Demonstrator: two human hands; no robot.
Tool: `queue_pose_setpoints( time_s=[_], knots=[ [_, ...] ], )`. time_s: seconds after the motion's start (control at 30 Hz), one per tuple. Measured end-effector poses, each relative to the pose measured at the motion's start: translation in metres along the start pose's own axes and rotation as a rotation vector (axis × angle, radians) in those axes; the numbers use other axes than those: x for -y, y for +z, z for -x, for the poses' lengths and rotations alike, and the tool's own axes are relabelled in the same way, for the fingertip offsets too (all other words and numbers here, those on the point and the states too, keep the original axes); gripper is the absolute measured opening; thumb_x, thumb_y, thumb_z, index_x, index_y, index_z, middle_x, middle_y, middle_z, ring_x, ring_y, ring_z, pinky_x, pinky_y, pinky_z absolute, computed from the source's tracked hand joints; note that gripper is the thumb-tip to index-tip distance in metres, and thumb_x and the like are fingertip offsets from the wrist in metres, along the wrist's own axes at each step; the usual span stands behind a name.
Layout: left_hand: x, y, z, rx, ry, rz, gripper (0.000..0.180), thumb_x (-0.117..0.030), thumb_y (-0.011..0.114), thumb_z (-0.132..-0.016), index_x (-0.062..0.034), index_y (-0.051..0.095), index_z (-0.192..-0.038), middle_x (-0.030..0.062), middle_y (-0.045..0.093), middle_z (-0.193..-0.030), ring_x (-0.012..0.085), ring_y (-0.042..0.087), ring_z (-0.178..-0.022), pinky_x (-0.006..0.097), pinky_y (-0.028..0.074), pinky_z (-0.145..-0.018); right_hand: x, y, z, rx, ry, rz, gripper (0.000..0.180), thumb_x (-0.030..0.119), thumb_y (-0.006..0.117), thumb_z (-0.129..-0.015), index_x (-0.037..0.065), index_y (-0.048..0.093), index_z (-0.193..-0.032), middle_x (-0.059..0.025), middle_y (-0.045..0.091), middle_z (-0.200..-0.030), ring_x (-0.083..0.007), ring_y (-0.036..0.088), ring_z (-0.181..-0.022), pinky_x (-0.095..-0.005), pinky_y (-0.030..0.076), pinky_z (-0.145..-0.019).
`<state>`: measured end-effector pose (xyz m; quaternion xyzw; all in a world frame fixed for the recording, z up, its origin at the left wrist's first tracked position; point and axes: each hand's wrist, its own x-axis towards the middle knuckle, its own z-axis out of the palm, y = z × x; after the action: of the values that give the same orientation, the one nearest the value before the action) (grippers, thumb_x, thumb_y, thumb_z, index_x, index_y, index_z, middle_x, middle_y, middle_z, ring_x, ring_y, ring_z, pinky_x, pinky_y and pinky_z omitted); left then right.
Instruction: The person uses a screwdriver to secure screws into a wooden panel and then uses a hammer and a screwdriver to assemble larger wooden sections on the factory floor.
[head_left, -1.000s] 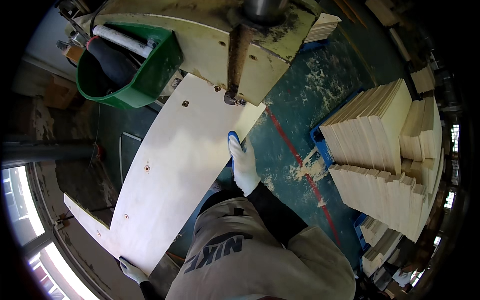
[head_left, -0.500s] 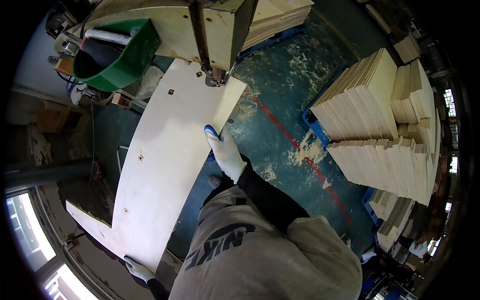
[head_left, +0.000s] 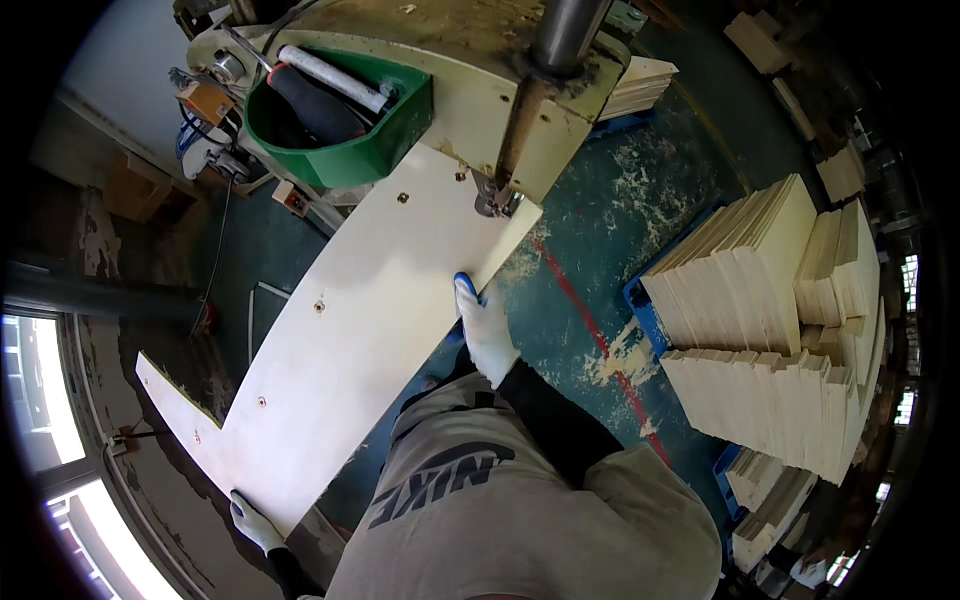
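One broad, pale, curved wooden panel spans nine o'clock to one. At centre, the white-gloved right hand pinches its edge; at half past seven, the white-gloved left hand touches its end, closure unclear. Uneven pushing could twist it against the dark metal guide at twelve.

Large, pale, notched panel
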<state>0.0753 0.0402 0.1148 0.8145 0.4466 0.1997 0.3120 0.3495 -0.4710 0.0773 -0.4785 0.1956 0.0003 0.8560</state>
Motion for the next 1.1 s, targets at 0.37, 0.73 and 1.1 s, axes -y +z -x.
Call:
queue_pose_setpoints(
  time_s=[0.37,0.73,1.1],
  knots=[
    [-0.026,-0.043,-0.011,-0.105,0.056,-0.045,0.056,-0.040,0.053,-0.108,0.0128,0.062,-0.124,0.0182,0.070,-0.114,0.0235,0.064,-0.099,0.035,0.052,-0.090,-0.013,-0.014,0.008,0.130,-0.096,-0.029,0.030,0.014,0.054,-0.107,0.005,0.048,-0.135,-0.0011,0.058,-0.112,-0.0066,0.058,-0.098,-0.0236,0.050,-0.087],
    [0.036,-0.074,0.004,-0.067,0.029,-0.090,0.056,-0.039,0.052,-0.108,0.0133,0.061,-0.127,0.0197,0.069,-0.120,0.0245,0.064,-0.104,0.034,0.050,-0.094,0.005,-0.018,0.048,0.096,0.174,-0.113,0.037,0.019,0.065,-0.099,0.000,0.059,-0.131,-0.0033,0.063,-0.118,-0.0108,0.060,-0.107,-0.0279,0.049,-0.095],
    [0.049,-0.066,0.053,-0.084,-0.059,-0.040,0.057,-0.044,0.055,-0.107,0.0103,0.065,-0.121,0.0116,0.070,-0.108,0.0184,0.062,-0.093,0.031,0.050,-0.084,-0.029,-0.042,0.036,0.120,0.154,-0.108,0.032,0.023,0.068,-0.099,0.002,0.063,-0.123,-0.0040,0.067,-0.112,-0.0115,0.063,-0.103,-0.0293,0.051,-0.091]
  ],
)
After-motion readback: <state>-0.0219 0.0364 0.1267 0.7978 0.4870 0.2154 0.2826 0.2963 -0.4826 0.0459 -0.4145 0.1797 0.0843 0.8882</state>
